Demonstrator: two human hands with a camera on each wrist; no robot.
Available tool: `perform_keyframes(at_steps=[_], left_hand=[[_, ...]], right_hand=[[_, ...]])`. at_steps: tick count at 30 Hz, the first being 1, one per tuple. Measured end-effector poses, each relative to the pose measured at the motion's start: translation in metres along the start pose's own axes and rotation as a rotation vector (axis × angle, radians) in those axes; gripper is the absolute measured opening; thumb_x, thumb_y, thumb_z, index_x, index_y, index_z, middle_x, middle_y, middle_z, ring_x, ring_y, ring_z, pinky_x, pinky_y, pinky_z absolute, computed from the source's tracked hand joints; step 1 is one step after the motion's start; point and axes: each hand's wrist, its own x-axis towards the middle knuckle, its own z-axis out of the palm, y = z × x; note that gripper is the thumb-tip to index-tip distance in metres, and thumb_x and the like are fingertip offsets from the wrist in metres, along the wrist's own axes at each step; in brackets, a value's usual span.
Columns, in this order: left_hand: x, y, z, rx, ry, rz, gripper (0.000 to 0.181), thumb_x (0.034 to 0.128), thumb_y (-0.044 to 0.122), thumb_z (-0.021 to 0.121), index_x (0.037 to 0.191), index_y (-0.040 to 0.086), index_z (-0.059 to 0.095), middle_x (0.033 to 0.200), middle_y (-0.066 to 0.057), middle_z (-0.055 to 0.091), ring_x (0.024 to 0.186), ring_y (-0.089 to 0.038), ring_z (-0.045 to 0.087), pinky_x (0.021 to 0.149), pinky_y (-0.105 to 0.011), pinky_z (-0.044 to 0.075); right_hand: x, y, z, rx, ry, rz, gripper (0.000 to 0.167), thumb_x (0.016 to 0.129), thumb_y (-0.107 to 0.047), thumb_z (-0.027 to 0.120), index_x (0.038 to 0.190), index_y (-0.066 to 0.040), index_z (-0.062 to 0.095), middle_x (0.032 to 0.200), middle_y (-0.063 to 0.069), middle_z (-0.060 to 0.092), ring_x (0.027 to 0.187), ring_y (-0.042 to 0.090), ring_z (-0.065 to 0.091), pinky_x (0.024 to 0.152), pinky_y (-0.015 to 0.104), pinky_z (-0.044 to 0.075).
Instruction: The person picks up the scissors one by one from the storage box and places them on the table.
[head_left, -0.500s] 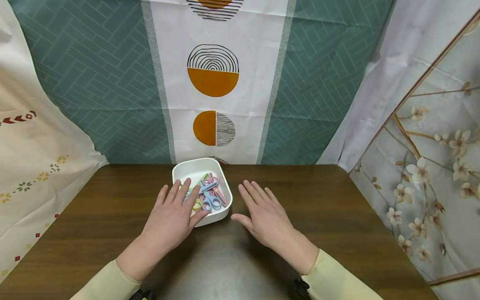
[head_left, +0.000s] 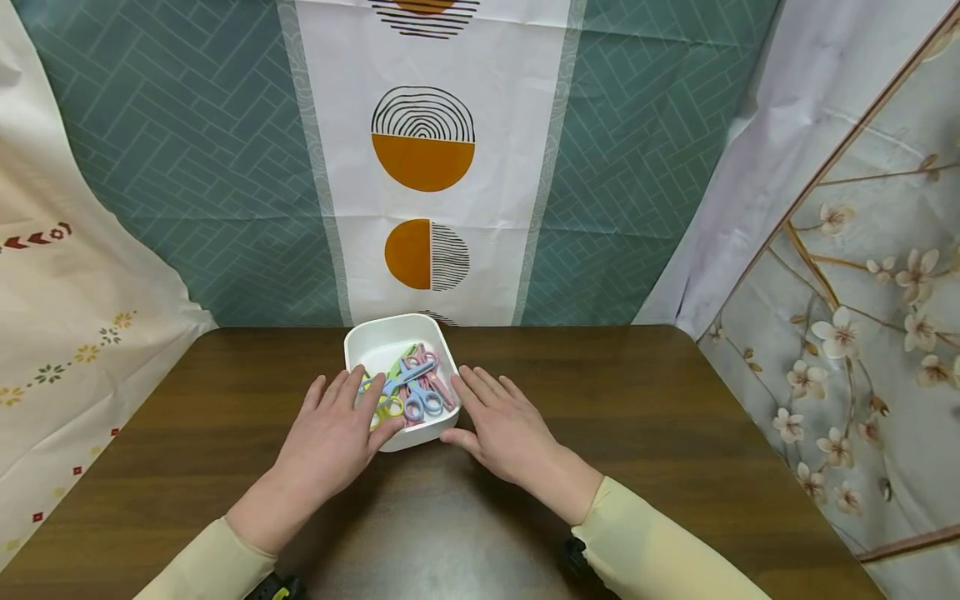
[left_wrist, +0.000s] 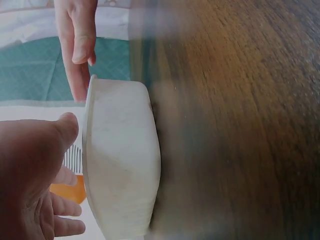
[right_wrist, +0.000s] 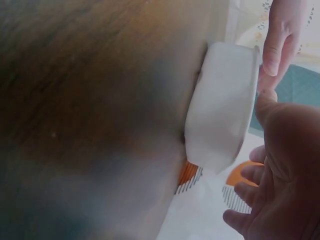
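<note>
A white plastic box [head_left: 390, 331] with rounded corners sits on the brown table. Inside it lie several small scissors [head_left: 422, 393] in blue, pink, yellow and green, piled toward its near right part. My left hand [head_left: 330, 425], fingers extended, is over the box's near left side and hides part of it. Just at the right side is my right hand [head_left: 510, 429], fingers straight, its fingertips close to the rim; whether they touch cannot be told. Both wrist views show the box's outer wall [left_wrist: 122, 150] with neither hand curled round it.
The wooden table [head_left: 637, 400] spreads to both sides of the box. Behind its far edge hangs a green and white curtain [head_left: 247, 167] with orange circles. Patterned cloths hang at the left [head_left: 90, 292] and right [head_left: 847, 400].
My right hand has moved left, up to the box's right side. The left hand has shifted slightly left and toward the near edge. The box looks unmoved.
</note>
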Motion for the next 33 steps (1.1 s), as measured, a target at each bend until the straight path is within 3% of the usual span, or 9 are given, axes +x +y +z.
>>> perform_keyframes(at_steps=[10,21,33], left_hand=[[0.0,0.001,0.0,0.0,-0.007,-0.005,0.068,0.1045,0.05,0.074,0.148,-0.001,0.065,0.149,-0.033,0.061,0.139,-0.054,0.057,0.12,-0.072,0.034],[0.0,0.003,0.005,0.008,-0.042,-0.007,0.064,0.1071,0.051,0.069,0.143,-0.001,0.068,0.141,-0.026,0.068,0.138,-0.05,0.06,0.12,-0.073,0.033],[0.001,0.008,0.007,-0.059,-0.058,0.0,0.066,0.1078,0.047,0.07,0.143,-0.008,0.065,0.145,-0.033,0.063,0.139,-0.054,0.058,0.118,-0.063,0.044]], right_hand=[[0.003,0.0,0.005,-0.004,-0.072,-0.008,0.086,0.109,-0.063,0.056,0.17,-0.005,0.04,0.177,0.013,0.036,0.164,0.033,0.032,0.129,0.052,0.033],[-0.002,0.002,0.004,-0.007,-0.066,-0.035,0.084,0.109,-0.061,0.059,0.168,-0.003,0.043,0.175,0.016,0.038,0.163,0.035,0.035,0.127,0.05,0.036],[-0.011,0.006,0.002,-0.014,-0.053,-0.046,0.082,0.109,-0.06,0.06,0.165,-0.001,0.047,0.174,0.017,0.04,0.161,0.035,0.038,0.128,0.049,0.035]])
